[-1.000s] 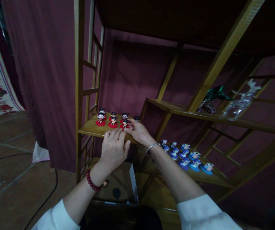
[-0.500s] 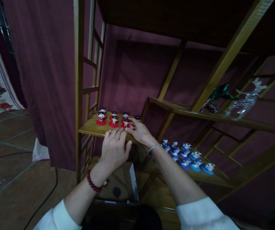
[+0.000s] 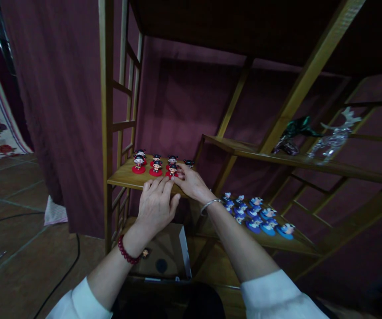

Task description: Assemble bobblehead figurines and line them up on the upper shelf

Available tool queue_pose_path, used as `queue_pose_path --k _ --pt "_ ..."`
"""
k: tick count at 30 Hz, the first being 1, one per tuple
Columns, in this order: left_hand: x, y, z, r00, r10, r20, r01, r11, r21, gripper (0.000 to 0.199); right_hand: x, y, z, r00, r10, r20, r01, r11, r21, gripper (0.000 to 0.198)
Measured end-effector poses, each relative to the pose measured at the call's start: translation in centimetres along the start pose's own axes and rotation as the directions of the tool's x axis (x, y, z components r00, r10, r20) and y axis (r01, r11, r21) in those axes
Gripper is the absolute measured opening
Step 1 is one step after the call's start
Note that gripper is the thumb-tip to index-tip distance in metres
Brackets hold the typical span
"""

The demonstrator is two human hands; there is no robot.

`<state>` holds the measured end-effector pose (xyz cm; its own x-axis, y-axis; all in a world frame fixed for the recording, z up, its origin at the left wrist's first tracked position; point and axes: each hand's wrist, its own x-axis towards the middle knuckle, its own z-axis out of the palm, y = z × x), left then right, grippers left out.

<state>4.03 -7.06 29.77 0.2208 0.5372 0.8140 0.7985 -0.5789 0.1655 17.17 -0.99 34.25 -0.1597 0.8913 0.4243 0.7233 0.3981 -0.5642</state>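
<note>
Several small figurines on red bases (image 3: 156, 165) stand in two rows on a small wooden shelf (image 3: 124, 177). My right hand (image 3: 191, 183) reaches onto that shelf and its fingertips touch the front right figurine (image 3: 173, 170); whether it grips the figurine is unclear. My left hand (image 3: 155, 204) lies palm down on the shelf's front edge, fingers together, holding nothing. A red bead bracelet is on my left wrist, a silver bangle on my right.
Several blue-based figurines (image 3: 257, 215) sit on a lower shelf to the right. A dark green object (image 3: 297, 128) and a clear glass deer (image 3: 335, 137) rest on a higher shelf. A cardboard box (image 3: 166, 254) stands below. Maroon curtain hangs behind; cables lie on the floor at left.
Both hands stay almost still on the shelf; the view has shifted slightly.
</note>
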Motion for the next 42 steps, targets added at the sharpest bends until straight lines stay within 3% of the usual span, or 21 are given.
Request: queue_pose_path --k 14,21,32,36,42 --pt "-0.1 0.1 -0.1 1.000 0.013 -0.021 -0.012 0.999 0.035 0.029 -0.4 -0.3 -0.3 0.999 -0.011 -0.030 0.011 1.000 -0.024 0.043" --pt "-0.2 -0.1 0.0 1.000 0.021 0.011 -0.021 0.999 0.041 0.032 0.1 0.8 0.1 1.000 -0.001 -0.008 0.001 0.995 0.098 0.048" --pt "-1.4 -0.3 0.0 0.998 0.037 0.044 -0.038 0.999 0.028 0.037 -2.2 1.2 -0.3 0.988 -0.090 -0.121 0.106 0.986 0.126 0.041" --pt "-2.1 -0.5 0.4 0.999 0.038 0.022 -0.037 0.999 -0.006 0.039 -3.3 1.1 0.0 0.959 -0.152 -0.241 0.186 0.974 0.129 0.034" --pt "-3.4 -0.4 1.2 0.995 0.046 -0.086 -0.052 0.996 -0.066 0.037 -7.0 -0.1 1.3 0.859 -0.262 -0.440 0.371 0.910 0.183 0.021"
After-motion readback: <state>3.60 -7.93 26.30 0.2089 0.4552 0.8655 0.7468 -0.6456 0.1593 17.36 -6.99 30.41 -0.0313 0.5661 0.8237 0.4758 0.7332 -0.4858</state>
